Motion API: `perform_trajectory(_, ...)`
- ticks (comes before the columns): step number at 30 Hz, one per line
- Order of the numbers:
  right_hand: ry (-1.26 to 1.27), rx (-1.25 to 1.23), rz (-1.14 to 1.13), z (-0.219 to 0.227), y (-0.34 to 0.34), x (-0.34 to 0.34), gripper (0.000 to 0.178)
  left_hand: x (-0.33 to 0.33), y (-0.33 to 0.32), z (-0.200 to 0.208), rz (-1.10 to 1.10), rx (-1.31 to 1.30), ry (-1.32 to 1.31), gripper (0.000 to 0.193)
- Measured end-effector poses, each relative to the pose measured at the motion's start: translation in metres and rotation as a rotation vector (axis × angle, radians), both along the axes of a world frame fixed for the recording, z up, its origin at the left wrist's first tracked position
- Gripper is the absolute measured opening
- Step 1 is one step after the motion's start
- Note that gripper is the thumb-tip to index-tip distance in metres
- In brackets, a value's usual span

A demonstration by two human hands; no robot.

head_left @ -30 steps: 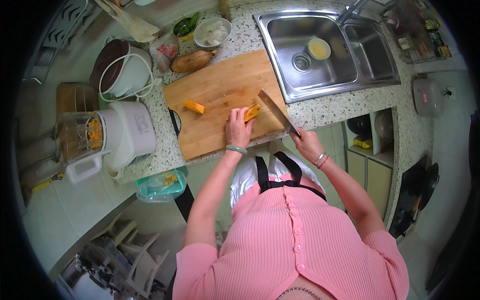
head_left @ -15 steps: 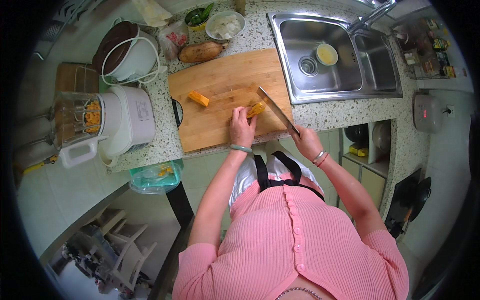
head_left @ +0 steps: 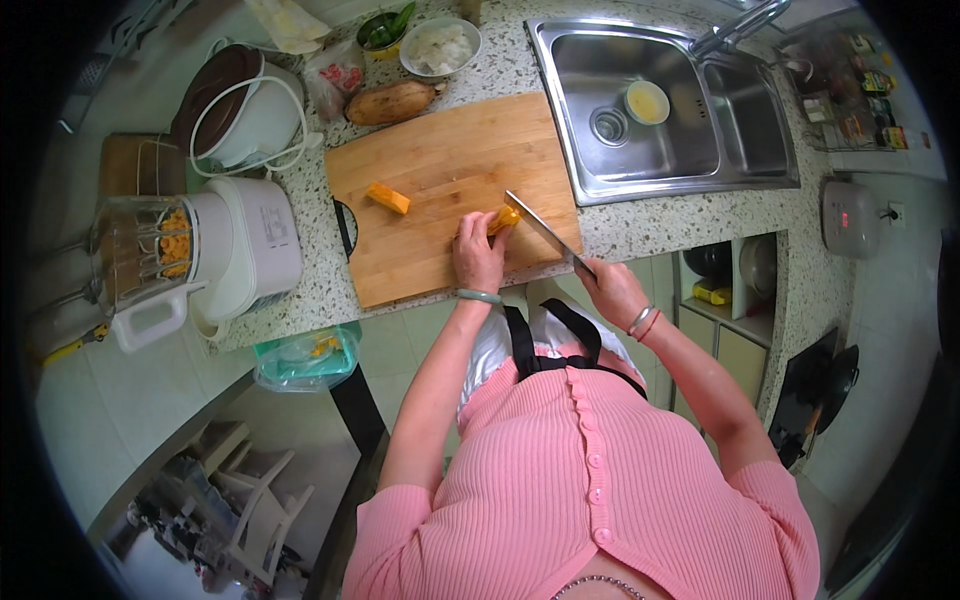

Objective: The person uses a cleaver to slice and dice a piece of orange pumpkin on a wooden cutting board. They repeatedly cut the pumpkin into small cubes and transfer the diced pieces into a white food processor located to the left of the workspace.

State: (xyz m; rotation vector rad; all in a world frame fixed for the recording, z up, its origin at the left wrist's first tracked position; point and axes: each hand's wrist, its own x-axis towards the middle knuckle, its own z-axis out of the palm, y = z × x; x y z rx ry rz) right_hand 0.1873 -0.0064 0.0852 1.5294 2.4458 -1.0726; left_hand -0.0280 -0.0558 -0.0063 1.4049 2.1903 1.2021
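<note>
An orange vegetable piece is lying near the front right part of the wooden cutting board, and the left hand is pressing down on it, fingers curled over its near end. The knife is resting its blade against the piece's right end, angled from the board back toward the counter edge. The right hand is clenching the knife's handle just past the board's corner. A second orange chunk is sitting well apart, nearer the middle left of the board. Beyond the board, a brown sweet potato is lying on the speckled counter, with a white bowl behind it. The steel sink is lying to the right, holding a small yellow bowl. A white food processor is standing on the left.
</note>
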Motion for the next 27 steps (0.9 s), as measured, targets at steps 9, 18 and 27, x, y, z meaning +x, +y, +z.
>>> perform_trajectory(9,-0.024,0.066,0.016,-0.023,0.004,-0.026,0.028,-0.001,-0.001,-0.005,0.025,0.023,0.016,0.027)
perform_trajectory(18,-0.016,0.035,0.061,0.001,0.003,-0.016,0.026,0.002,-0.003,-0.005,0.057,0.043,-0.025,0.03)
perform_trajectory(27,-0.068,0.041,0.048,-0.02,0.002,-0.029,0.026,-0.001,-0.002,-0.007,0.027,0.006,0.007,0.029)
